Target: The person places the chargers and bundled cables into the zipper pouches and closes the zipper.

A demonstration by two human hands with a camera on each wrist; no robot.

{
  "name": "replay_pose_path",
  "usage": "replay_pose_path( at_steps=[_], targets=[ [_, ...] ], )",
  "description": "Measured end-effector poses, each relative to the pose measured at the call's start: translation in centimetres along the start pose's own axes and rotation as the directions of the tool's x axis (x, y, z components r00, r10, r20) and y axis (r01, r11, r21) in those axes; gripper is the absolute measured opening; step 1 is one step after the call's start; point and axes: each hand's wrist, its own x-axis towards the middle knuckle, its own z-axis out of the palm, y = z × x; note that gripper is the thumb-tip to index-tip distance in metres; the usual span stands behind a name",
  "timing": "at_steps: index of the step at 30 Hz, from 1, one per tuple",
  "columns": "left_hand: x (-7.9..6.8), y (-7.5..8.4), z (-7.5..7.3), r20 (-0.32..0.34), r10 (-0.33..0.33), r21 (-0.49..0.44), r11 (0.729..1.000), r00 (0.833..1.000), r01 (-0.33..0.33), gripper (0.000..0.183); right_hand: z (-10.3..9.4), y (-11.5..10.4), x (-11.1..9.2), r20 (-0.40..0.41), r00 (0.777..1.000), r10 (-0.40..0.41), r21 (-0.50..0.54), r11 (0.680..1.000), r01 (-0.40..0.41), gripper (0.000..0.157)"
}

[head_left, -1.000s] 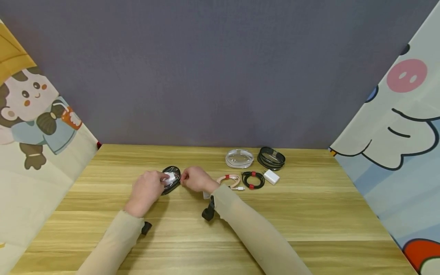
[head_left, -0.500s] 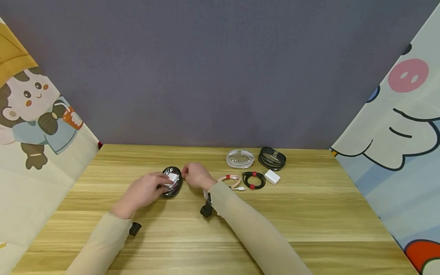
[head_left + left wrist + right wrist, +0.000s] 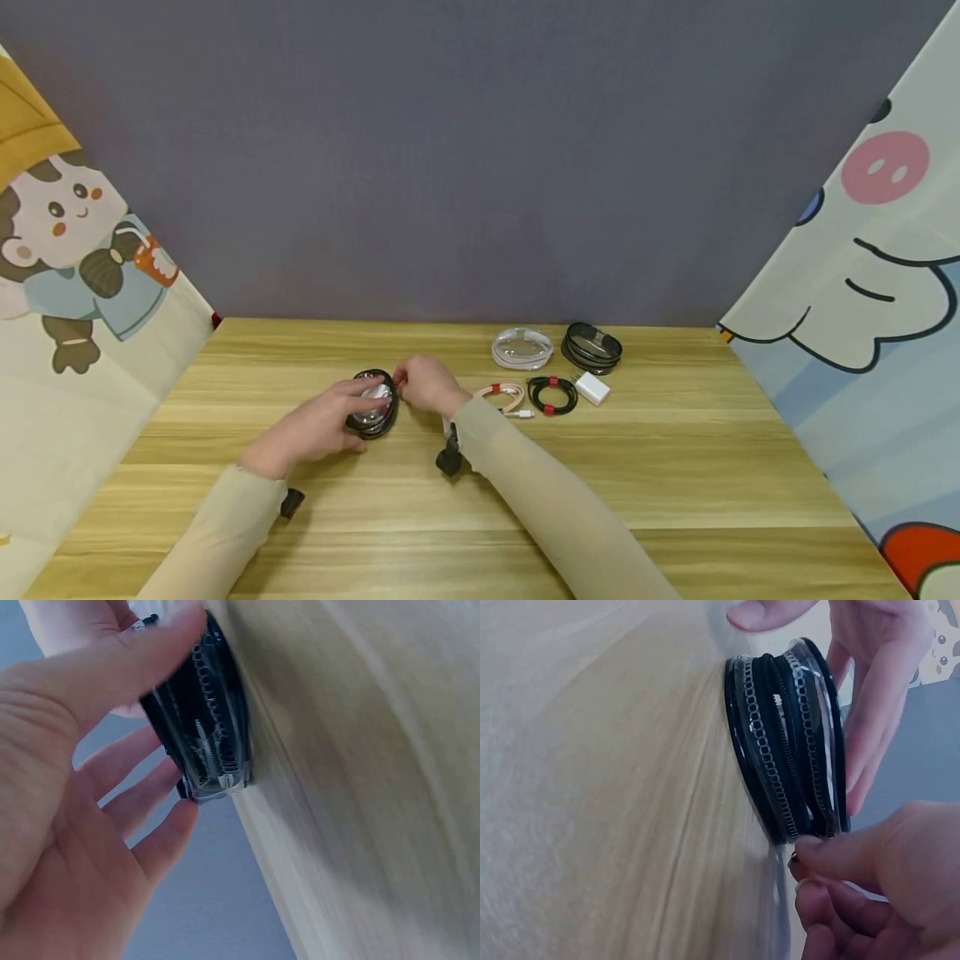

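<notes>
An oval black zip case (image 3: 372, 427) with a see-through top lies on the wooden table at left of centre. Rows of zipper teeth run apart along its side in the right wrist view. My left hand (image 3: 307, 429) spreads its fingers over the near left part of the case, the fingertips touching it. Its thumb stands apart from the case in the right wrist view. My right hand (image 3: 429, 383) is at the case's right edge, thumb and forefinger pinching a small zipper pull (image 3: 793, 859), mostly hidden by the fingers. Contents under the shiny top are unclear.
Right of my hands lie a coiled pink cable (image 3: 513, 390), a coiled black cable (image 3: 552, 395) with red ties and a white charger (image 3: 592, 388). Behind them are a coiled white cable (image 3: 522, 348) and another black zip case or coil (image 3: 591, 347). A grey panel (image 3: 480, 167) rises behind the table (image 3: 637, 500).
My left hand has drawn back to the left from pressing on the white thing in the case and now spreads around its side. The case has shifted slightly nearer. My right hand has barely moved.
</notes>
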Motion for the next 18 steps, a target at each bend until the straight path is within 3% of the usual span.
replay_pose_path(
  at_steps=[9,18],
  targets=[
    [0.10,0.08,0.19,-0.001,-0.004,0.056,0.998,1.000,0.004,0.064,0.19,0.01,0.07,0.032,0.998,0.047,0.004,0.999,-0.047,0.016],
    [0.31,0.21,0.39,0.015,-0.038,0.055,0.998,0.999,0.037,0.062,0.64,0.41,0.33,0.006,0.999,0.044,-0.012,0.999,-0.044,0.013]
  ],
)
